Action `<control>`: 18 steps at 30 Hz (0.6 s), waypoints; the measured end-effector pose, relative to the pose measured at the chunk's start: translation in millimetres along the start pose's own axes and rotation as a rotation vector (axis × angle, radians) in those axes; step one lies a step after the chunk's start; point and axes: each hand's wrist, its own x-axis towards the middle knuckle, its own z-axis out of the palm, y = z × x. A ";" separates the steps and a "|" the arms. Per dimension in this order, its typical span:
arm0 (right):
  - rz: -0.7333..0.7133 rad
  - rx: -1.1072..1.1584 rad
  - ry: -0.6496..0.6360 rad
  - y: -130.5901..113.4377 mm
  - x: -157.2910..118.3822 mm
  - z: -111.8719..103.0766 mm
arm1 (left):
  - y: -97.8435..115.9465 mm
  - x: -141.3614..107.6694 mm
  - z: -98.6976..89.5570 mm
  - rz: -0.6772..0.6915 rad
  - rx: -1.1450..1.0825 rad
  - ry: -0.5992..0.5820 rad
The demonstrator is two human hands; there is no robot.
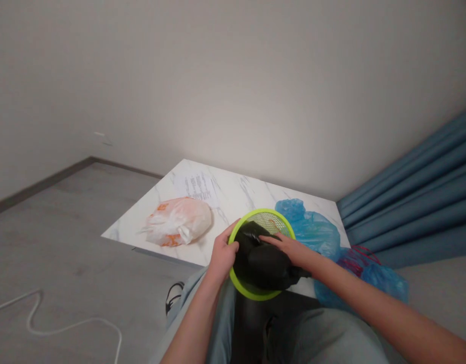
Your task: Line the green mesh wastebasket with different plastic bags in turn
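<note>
A lime-green mesh basket (242,290) is tilted toward me above my lap, at the near edge of the table. My left hand (222,253) is closed on the left side of its rim, thumb on the outside edge. Inside the basket lies a bulging black plastic bag (265,265), its twisted end sticking out over the right rim. My right hand (288,248) reaches in over the rim, its fingers stretched out and lying on top of the black bag. Some of those fingertips are hard to make out.
On the white marble-patterned table (251,194) lie a tied white plastic bag (180,220) with orange print, a printed sheet (198,186) and blue plastic bags (312,230). More blue plastic with red strings (356,260) hangs right. A white cable (66,326) crosses the floor; blue curtains (415,202) hang right.
</note>
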 end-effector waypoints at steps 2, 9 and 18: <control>-0.068 -0.149 -0.062 1.0 -0.5 -6.9 | -4.4 0.1 0.9 0.011 0.023 -0.047; -0.613 -0.649 -0.203 -23.8 13.9 -28.7 | -9.2 0.6 4.3 0.078 0.120 -0.071; -0.253 -0.797 0.026 -32.9 24.3 -20.4 | -16.7 -1.7 11.2 0.002 0.010 0.068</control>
